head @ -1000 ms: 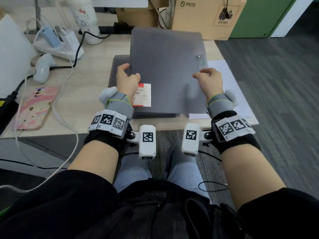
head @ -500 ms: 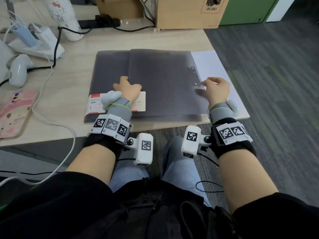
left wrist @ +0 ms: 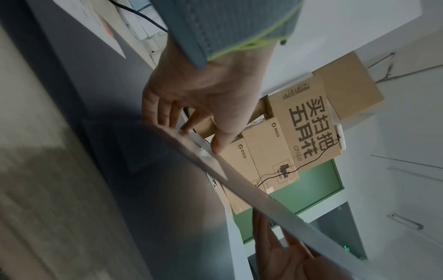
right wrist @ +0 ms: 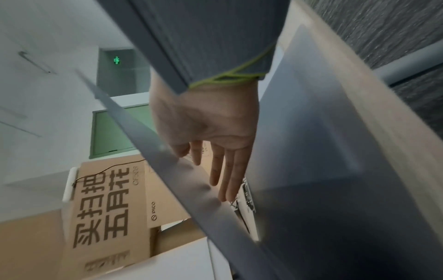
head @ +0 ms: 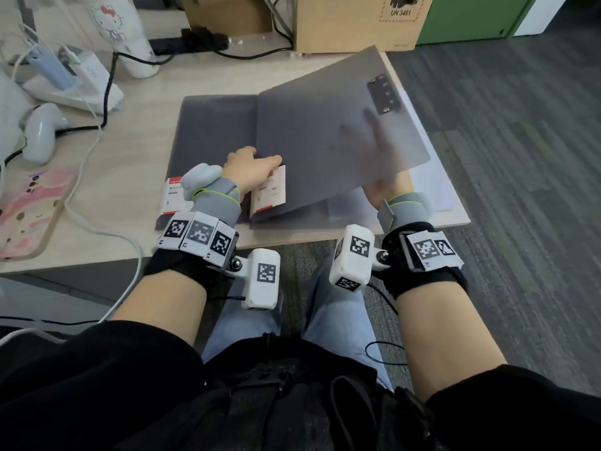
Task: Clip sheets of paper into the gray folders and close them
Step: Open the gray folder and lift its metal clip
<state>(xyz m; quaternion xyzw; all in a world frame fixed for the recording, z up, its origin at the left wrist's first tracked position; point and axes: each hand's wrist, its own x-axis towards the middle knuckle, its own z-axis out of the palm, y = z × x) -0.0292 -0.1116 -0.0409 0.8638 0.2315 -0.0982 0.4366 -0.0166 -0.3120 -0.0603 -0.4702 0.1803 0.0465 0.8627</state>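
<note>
Two gray folders lie overlapping on the desk; the lower one (head: 214, 131) shows at the left. The upper folder's cover (head: 325, 131) is tilted up on its right side. My right hand (right wrist: 223, 170) is under that cover with straight fingers pushing it up; they show dimly through the plastic. A metal clip (head: 383, 94) also shows through the cover near its far right corner. My left hand (head: 253, 162) rests at the cover's left edge, thumb along it, holding the folder down. White paper sheets (head: 435, 180) lie beneath at the right.
A white controller (head: 40, 131), cables, a charger dock (head: 71, 79) and a pink phone case (head: 29, 209) fill the desk's left. A Hello Kitty bottle (head: 123, 30) and cardboard boxes (head: 354, 21) stand at the back. The desk's right edge drops to carpet.
The upper folder was set down flat with both hands on top. Since then my right hand has slid under the cover and raised its right side; my left hand stayed at the left edge.
</note>
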